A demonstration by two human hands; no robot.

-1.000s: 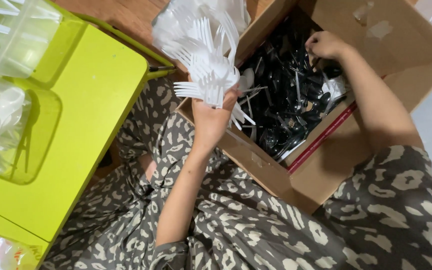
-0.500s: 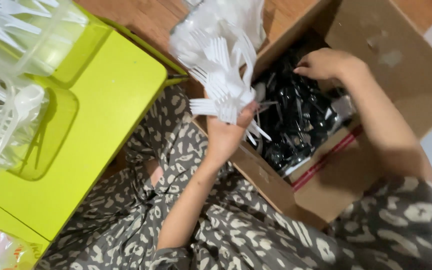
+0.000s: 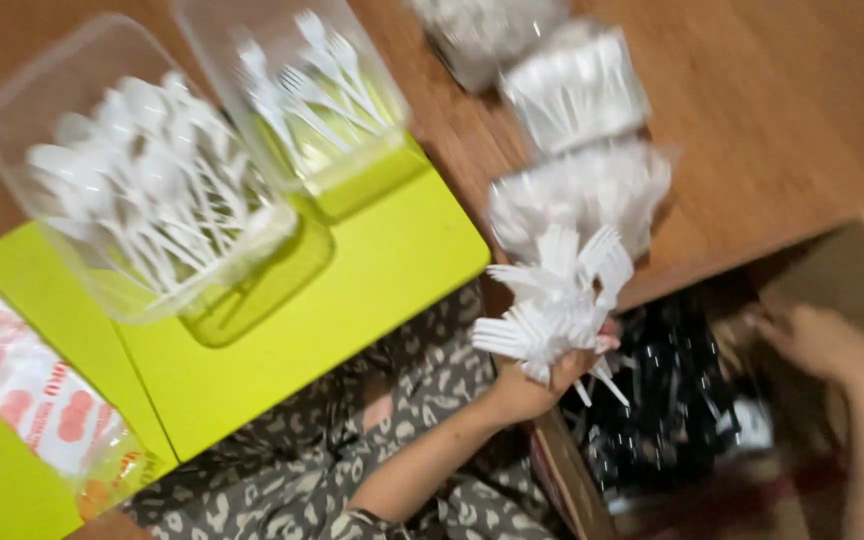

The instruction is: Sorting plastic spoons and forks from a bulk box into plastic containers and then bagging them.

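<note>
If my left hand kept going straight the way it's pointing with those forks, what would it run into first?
Probably the clear bag of white cutlery on the wooden floor, just beyond the bunch of white forks in the left hand. The picture is blurred, so depth is uncertain.

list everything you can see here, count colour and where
clear tubs: two, transparent, on the green table, one with white spoons, one with white forks
green table: one, lime, left
printed packet: one, white and red, lower left on the table
bagged white cutlery: about three bags, on the wooden floor
cardboard box: one, brown, lower right, holding black cutlery
bunch of white forks: one, centre
left hand: holds the bunch
right hand: blurred, in the box
</note>
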